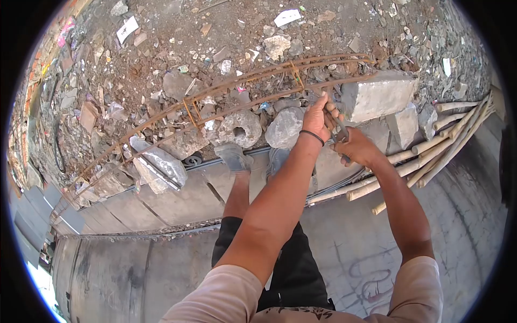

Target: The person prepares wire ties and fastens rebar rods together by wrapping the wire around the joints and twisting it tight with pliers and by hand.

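A long rusty rebar cage [231,81] with square stirrups lies across the rubble and stones in front of me. Near its right end, my left hand [319,119] is closed, its fingers curled beside the lower bar; what they pinch is too small to tell. My right hand [356,148] grips the dark metal handles of what look like pincers [340,127]. The tool's head points up toward the left fingers and the bar, partly hidden by them. A rusty stirrup [297,75] stands just left of the hands. A concrete block [383,96] supports the cage's right end.
Bamboo poles [420,161] lie at the right. A round stone with a hole [239,129] and a broken concrete lump [156,164] sit below the cage. Thin bars [258,152] run along the ledge by my feet. Rubble and litter [140,70] cover the ground beyond.
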`<state>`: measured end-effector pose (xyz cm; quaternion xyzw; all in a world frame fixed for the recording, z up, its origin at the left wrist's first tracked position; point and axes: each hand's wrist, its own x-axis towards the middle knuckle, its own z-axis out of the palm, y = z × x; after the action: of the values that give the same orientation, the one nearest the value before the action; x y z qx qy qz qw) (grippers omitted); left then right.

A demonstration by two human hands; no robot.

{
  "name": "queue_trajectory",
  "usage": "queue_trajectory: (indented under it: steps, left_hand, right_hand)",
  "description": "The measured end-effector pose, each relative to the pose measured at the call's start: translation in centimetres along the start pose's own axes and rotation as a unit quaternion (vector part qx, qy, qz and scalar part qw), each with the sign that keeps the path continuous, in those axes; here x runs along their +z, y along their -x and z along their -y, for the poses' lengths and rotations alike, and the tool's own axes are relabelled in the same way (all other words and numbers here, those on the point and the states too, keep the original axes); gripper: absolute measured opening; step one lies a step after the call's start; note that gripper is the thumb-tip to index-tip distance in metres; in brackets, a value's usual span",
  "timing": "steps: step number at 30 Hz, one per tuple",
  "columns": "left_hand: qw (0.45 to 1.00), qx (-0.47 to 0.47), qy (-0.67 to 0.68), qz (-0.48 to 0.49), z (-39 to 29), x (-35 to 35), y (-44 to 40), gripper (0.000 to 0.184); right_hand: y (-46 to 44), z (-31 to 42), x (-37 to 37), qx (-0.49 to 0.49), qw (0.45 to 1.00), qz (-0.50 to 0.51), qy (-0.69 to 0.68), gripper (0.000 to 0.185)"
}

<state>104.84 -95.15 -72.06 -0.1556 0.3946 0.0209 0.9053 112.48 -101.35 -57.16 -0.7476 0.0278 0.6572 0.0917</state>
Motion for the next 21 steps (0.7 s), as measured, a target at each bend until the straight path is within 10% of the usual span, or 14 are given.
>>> queue_trajectory:
  steps: [2, 3, 12, 21]
  left_hand:
    - [0.998, 0.02, 0.001, -0.057, 0.6, 2.6, -0.4, 0.027]
    - [0.99, 0.051, 0.036, -0.127, 1.0, 4.3, -0.9, 0.028]
    - [0.986, 0.048, 0.042, -0.156, 2.5, 3.1, -3.2, 0.026]
    - [0.996, 0.008, 0.0, -0.093, 1.2, 1.7, -2.2, 0.038]
  right_hand:
    - [0.0, -1.9, 1.7, -0.123, 0.929, -0.244, 0.248, 0.026]
    - [-0.3, -2.3, 1.9, -0.234, 0.726, -0.455, 0.46, 0.031]
    - [-8.1, -6.4, -5.3, -0.256, 0.712, -0.404, 0.514, 0.016]
    - [-5.7, -4.5, -5.5, -0.255, 0.831, -0.246, 0.429, 0.014]
